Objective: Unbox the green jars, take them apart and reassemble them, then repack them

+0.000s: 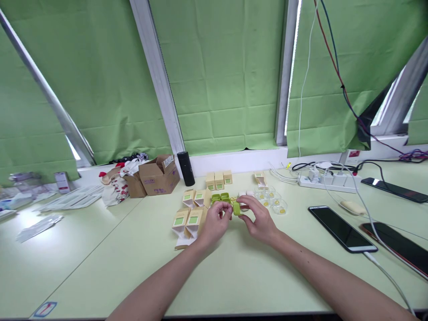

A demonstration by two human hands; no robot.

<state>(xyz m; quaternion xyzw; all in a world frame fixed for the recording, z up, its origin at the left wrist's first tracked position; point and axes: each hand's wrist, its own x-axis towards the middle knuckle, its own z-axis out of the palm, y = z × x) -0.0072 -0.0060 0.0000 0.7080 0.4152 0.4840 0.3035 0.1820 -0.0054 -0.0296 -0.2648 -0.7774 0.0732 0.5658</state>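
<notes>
A small green rounded case (236, 208) is upright between my two hands, a little above the table. My right hand (260, 219) grips it by its edge with thumb and fingers. Beside its left edge, my left hand (216, 219) is closed in a pinch; what lies between those fingertips is too small to tell. Just behind are more green cases (224, 196) and white pieces (245, 194), partly hidden by my hands. Small open cartons (179, 221) with green squares stand left of my left hand. Clear round plastic holders (278, 206) with yellow centres lie beyond my right hand.
Several small cartons (219, 181) stand farther back. A black cylinder (186, 168) and a brown cardboard box (159, 175) are at the back left. On the right lie a phone (341, 227) with a cable and a white power strip (329, 182).
</notes>
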